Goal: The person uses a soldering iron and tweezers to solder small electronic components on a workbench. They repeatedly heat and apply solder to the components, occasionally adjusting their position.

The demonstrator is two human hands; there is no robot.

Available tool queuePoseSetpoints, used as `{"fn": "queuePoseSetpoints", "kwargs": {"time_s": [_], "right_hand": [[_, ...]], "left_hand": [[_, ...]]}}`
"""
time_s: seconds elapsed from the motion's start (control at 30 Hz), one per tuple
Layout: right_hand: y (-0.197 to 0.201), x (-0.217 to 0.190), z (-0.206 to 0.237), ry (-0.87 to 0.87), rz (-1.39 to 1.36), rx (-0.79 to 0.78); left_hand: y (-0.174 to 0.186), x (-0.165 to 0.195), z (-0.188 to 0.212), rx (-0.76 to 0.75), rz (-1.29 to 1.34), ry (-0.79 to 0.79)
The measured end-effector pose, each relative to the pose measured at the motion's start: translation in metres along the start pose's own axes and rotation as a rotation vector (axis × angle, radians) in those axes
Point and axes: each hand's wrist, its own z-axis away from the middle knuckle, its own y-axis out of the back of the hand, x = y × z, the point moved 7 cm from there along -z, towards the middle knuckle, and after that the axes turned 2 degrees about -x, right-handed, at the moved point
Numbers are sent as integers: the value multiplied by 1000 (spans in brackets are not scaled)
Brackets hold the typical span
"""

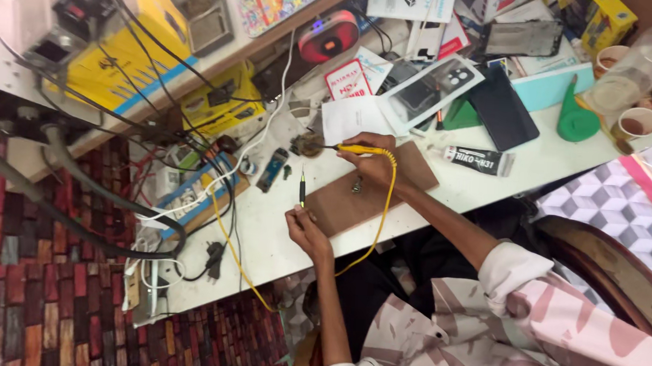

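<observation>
Head view of a repair bench, near to far. Nearest the camera, the left hand (306, 231) is closed in a pinch on the lower end of a thin dark probe-like tool (302, 190); the tool's long axis runs away from the body, its tip pointing toward the far side of the white bench (277, 240). Just beside it lies a brown wooden board (371, 186), set at a slant, with a small metal part (357, 184) resting on it between the two hands. Farther out, the right hand (372, 163) is closed around the yellow handle of a soldering iron (358, 149). The iron lies nearly level, its tip pointing away from the hand to a small round solder-paste tin (311, 146) just beyond the board's far corner, where tip and tin appear to touch. Its yellow cord (387, 202) loops back over the board and off the near edge. The right hand is the nearer to the tin; the probe tip stands near but apart from it. Beyond lie a black-and-white glue tube (478, 161), a dark phone panel (504, 107), a green nozzle bottle (575, 115) and a red round device (329, 36).
</observation>
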Motion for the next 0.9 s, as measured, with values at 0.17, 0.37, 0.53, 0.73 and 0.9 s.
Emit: {"fn": "queuePoseSetpoints", "kwargs": {"time_s": [0.17, 0.37, 0.53, 0.73, 0.9], "right_hand": [[5, 0, 1, -17, 11, 13], [1, -4, -2, 19, 72, -11], [1, 2, -4, -24, 66, -20], [0, -1, -8, -23, 59, -38], [1, -10, -7, 36, 95, -6]], "left_hand": [[-1, 2, 2, -15, -59, -1], [-4, 13, 4, -31, -66, -41], [-5, 14, 3, -27, -51, -26], [-10, 13, 1, -48, -30, 18], [-10, 17, 2, -48, -34, -15]]}}
